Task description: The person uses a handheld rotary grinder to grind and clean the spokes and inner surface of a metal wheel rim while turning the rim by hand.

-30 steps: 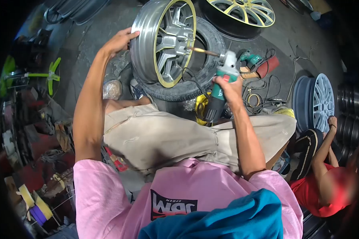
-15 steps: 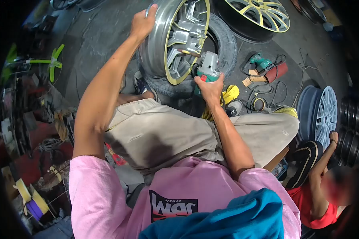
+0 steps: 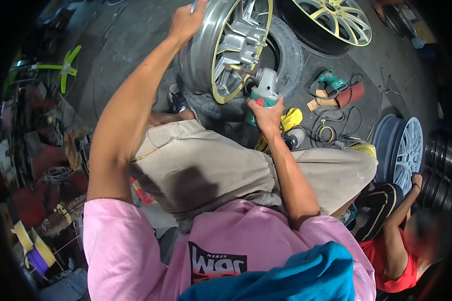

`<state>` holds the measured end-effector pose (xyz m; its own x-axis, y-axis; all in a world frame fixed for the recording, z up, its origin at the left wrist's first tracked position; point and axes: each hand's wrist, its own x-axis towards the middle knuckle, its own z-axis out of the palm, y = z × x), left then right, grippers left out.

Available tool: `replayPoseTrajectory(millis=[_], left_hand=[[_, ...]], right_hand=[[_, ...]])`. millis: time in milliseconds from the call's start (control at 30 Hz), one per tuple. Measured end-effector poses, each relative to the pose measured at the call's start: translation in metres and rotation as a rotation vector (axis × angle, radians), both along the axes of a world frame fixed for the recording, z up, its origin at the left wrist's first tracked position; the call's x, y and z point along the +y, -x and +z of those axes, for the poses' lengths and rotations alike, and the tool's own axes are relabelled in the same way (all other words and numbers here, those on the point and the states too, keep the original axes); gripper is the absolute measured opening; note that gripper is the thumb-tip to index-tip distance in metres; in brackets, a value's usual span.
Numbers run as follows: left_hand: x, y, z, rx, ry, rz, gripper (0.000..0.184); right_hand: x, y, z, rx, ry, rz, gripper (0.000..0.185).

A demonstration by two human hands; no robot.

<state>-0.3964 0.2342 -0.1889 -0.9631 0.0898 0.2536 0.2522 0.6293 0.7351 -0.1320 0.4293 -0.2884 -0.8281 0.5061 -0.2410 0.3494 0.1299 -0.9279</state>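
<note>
A silver wheel rim (image 3: pixel 200 57) with yellow tape around its face edge stands tilted on a tyre (image 3: pixel 292 60) that lies on the floor. My left hand (image 3: pixel 187 24) is closed over the rim's upper barrel edge; a small pale piece shows by the thumb. In my right hand (image 3: pixel 268 114) is a green and grey angle grinder (image 3: pixel 265 86), gripped around its body. A thin pointed bit (image 3: pixel 238 68) extends from the grinder's head to the spokes. Whether its tip touches the metal I cannot tell.
Another yellow-taped wheel (image 3: pixel 331 20) lies at the top right. A second green power tool (image 3: pixel 331 79), cables and a red abrasive roll (image 3: pixel 350 95) are on the floor. To the right, a person in a red shirt (image 3: pixel 386 261) has a hand at a grey wheel (image 3: pixel 409 150).
The view has shifted slightly, and the wheel, tyre and both hands sit a little further right in it. Both grips stay the same. The other person's hand is slightly lower on the grey wheel.
</note>
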Motion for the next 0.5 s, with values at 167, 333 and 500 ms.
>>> replayPoseTrajectory(millis=[167,333,500], left_hand=[[0.0,0.002,0.003,0.016,0.008,-0.048,0.053],[-0.003,0.009,-0.013,0.184,-0.028,-0.128,0.052],[-0.003,0.008,-0.006,0.108,0.003,-0.096,0.053]], right_hand=[[-0.003,0.003,0.006,0.042,-0.08,-0.057,0.076],[-0.004,-0.013,0.016,0.009,0.032,0.069,0.079],[-0.008,0.008,0.012,0.06,-0.103,-0.039,0.084]])
